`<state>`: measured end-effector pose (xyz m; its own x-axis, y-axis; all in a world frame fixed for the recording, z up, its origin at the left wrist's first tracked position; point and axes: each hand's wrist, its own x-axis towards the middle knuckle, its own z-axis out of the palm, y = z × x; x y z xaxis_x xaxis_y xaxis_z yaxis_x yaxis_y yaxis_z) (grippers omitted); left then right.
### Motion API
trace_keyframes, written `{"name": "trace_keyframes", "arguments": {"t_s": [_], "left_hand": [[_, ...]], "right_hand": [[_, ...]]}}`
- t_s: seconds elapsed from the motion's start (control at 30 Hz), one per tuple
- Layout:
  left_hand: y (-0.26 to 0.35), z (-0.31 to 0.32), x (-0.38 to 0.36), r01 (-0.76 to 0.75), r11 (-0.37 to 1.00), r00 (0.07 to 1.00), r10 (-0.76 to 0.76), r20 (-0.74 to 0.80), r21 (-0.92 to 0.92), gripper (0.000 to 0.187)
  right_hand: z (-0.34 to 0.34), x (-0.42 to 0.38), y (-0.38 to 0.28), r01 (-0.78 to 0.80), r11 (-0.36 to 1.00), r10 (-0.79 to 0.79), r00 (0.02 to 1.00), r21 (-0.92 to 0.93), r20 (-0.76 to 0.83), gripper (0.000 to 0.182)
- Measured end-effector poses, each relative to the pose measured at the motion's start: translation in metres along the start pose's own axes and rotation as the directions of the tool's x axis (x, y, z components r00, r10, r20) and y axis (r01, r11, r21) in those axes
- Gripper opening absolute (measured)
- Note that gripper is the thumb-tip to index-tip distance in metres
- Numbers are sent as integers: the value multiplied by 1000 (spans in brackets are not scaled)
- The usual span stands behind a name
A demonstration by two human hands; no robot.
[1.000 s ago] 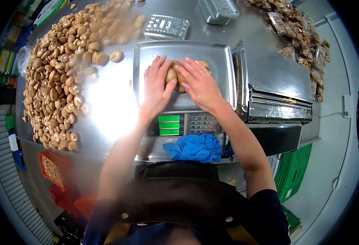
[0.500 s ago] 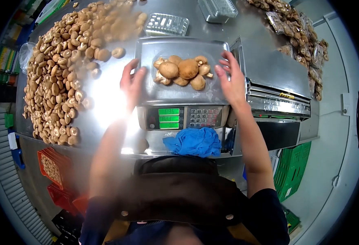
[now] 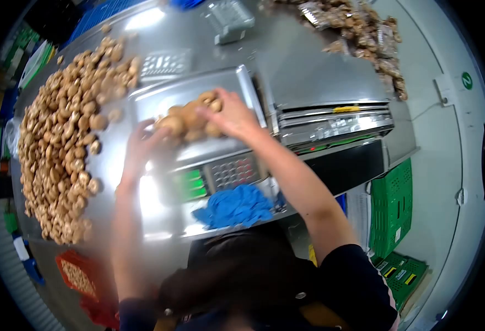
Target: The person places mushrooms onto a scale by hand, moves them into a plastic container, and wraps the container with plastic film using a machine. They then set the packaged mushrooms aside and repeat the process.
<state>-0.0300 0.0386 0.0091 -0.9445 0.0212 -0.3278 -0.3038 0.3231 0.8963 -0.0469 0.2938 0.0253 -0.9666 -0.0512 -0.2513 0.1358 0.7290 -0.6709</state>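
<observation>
Brown mushrooms [image 3: 190, 116] lie piled in a shallow clear plastic tray over the steel pan [image 3: 192, 159] of a weighing scale. From the right, my right hand [image 3: 232, 115] is closed round that end of the tray, thumb and fingers over the outer mushrooms. My left hand [image 3: 137, 144], smeared by motion, is at the tray's left end, its fingertips right by the mushrooms. Below the pan are the scale's green display [image 3: 193, 183] and its keypad [image 3: 232, 172]. A crumpled blue cloth [image 3: 237, 206] rests in front of the keypad.
A large heap of loose mushrooms [image 3: 60, 143] covers the table's left side. Clear plastic trays [image 3: 228, 19] stand behind the scale. To the right is a wrapping machine [image 3: 336, 118], with packed mushrooms [image 3: 363, 41] beyond. Green crates [image 3: 391, 209] stand lower right, a red crate [image 3: 77, 273] lower left.
My hands have come inward from either side of the scale pan to the two ends of the mushroom tray. The whole view has turned and shifted.
</observation>
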Motion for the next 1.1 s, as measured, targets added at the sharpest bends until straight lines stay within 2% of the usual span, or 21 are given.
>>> {"name": "trace_keyframes", "arguments": {"t_s": [0.03,0.07,0.1,0.2,0.3,0.43,0.5,0.6,0.63,0.73,0.77,0.8,0.83,0.9,0.97,1.0,1.07,1.1], "left_hand": [[3,3,-2,-17,1000,1000,17,-16,-2,64],[18,10,-11,-14,1000,999,13,-34,-26,60],[33,17,-16,-34,999,999,35,-30,30,58],[82,68,-24,-153,988,988,153,-19,14,60],[124,147,-13,-249,968,968,248,26,14,61],[158,261,18,-283,959,957,280,77,26,72],[165,311,35,-297,951,954,291,73,82,74],[171,358,45,-268,953,960,252,125,142,79],[173,367,43,-244,955,965,222,139,169,81],[173,373,38,-291,941,953,269,138,174,73],[166,370,34,-357,913,934,343,104,196,70],[155,362,28,-424,879,905,418,74,219,68],[146,352,21,-489,838,869,493,49,243,65],[156,314,-10,-589,718,805,561,193,371,64],[147,282,-25,-696,259,634,660,404,670,67],[152,279,-29,-716,166,608,625,490,678,66],[160,275,-39,-751,-18,558,517,649,660,65],[165,285,-40,-769,-5,555,489,673,639,57]], "right_hand": [[-4,2,10,81,997,-81,996,-3,-42,91],[-21,-5,9,100,995,-99,994,6,-42,89],[-43,-14,5,122,992,-121,992,20,-39,88],[-109,-31,25,112,993,-114,989,-20,-96,88],[-176,-35,86,189,980,-200,951,-67,-238,95],[-256,-34,172,152,981,-183,927,-118,-329,91],[-280,-24,221,173,983,-184,925,-63,-332,88],[-304,-24,260,103,993,-115,956,-58,-271,80],[-308,-25,268,70,995,-84,966,-65,-244,77],[-314,-31,283,116,992,-122,975,-41,-185,80],[-316,-35,284,132,991,-135,977,-33,-167,81],[-323,-48,277,96,995,-100,982,-31,-160,73],[-332,-61,279,161,981,-178,969,-106,-172,67],[-359,-89,304,278,924,-330,927,-263,-179,55],[-379,-114,346,382,790,-455,890,-480,-41,50],[-383,-120,350,433,698,-502,864,-570,42,49],[-382,-123,353,444,664,-470,873,-601,126,48],[-382,-123,350,452,644,-453,876,-617,168,49]]}}
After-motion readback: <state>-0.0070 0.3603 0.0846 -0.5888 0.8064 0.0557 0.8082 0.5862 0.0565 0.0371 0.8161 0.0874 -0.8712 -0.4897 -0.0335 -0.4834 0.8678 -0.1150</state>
